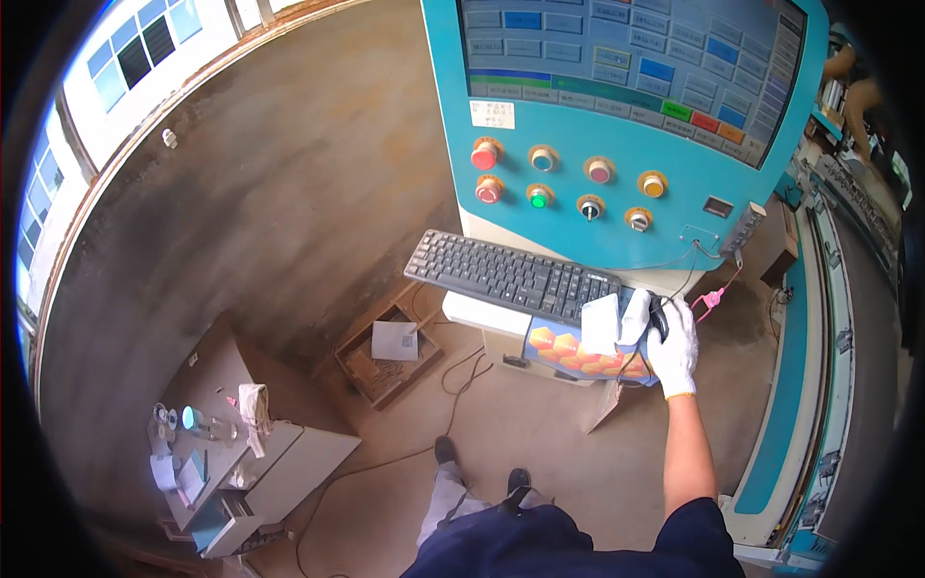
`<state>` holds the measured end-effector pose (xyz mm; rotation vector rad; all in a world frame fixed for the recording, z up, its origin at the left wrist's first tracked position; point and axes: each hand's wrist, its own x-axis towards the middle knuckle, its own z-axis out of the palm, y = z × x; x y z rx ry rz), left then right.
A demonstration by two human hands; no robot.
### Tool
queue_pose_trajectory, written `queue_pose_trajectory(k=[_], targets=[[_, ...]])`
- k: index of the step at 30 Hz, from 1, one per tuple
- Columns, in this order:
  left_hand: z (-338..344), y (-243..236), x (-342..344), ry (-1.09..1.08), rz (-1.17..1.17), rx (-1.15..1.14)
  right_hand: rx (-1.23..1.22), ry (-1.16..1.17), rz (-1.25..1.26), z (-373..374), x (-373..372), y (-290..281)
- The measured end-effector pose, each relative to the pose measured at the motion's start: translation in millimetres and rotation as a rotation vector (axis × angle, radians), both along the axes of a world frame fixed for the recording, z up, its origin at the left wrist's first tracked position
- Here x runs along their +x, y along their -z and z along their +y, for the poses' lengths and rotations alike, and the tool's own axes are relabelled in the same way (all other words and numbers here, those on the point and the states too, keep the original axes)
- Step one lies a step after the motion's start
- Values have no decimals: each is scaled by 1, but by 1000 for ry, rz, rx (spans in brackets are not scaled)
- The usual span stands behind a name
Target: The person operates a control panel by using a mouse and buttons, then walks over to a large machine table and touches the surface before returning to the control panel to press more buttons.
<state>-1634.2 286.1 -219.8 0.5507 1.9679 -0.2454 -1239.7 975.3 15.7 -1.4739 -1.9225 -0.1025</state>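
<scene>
My right hand [674, 347], in a white glove, is closed over a black mouse [657, 318] on a patterned pad [568, 349] at the right end of the console's shelf. A white cloth [601, 323], perhaps a glove, lies beside the mouse. A black keyboard [501, 270] lies to the left of it, below a teal control panel [564, 239] with a screen [626, 67] and several coloured buttons. My left hand is not in view.
A low desk [231, 366] at lower left holds bottles [210, 424] and papers. A wooden box [385, 380] sits on the floor by the wall. Cables [453, 395] cross the floor near my feet. A long teal machine [800, 385] runs along the right.
</scene>
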Motion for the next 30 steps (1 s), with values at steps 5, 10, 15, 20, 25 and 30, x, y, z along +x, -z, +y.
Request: queue_pose_trajectory(k=[5, 10, 15, 20, 25, 30], targets=[[265, -38, -158, 174, 255, 542, -15, -36, -26, 10, -7, -5], [510, -205, -153, -257, 30, 1141, 40, 30, 38, 5, -7, -3], [544, -217, -82, 127, -45, 1148, 60, 3, -3, 3, -5, -1], [434, -132, -36, 570, -221, 600, 59, -7, 74, 0, -5, -6], [286, -56, -68, 605, -187, -114, 35, -24, 46, 4, -6, -1], [279, -94, -79, 10, 1, 3, 46, -1, 41, 3, 2, 1]])
